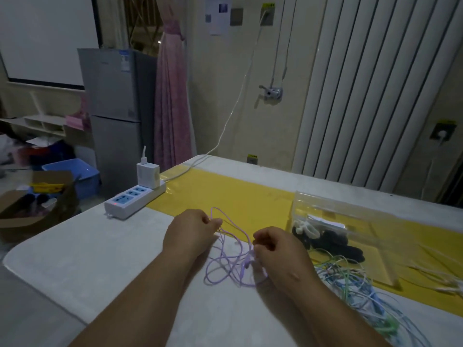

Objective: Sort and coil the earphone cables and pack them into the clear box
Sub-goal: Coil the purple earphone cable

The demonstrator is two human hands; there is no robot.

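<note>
A purple earphone cable (225,267) lies in loose loops on the white table between my hands. My left hand (191,232) pinches one strand of it near the yellow strip. My right hand (278,249) has curled fingers holding another strand of the same cable. To the right stands the clear box (350,211), with a white coiled cable (304,229) and black coiled cables (333,244) inside. A tangle of blue, green and white earphone cables (360,289) lies in front of the box, beside my right forearm.
A white power strip (132,201) with a charger plugged in sits at the table's left edge on the yellow strip (225,189). More white cables (441,279) lie at the far right. An open cardboard box (32,204) is on the floor left.
</note>
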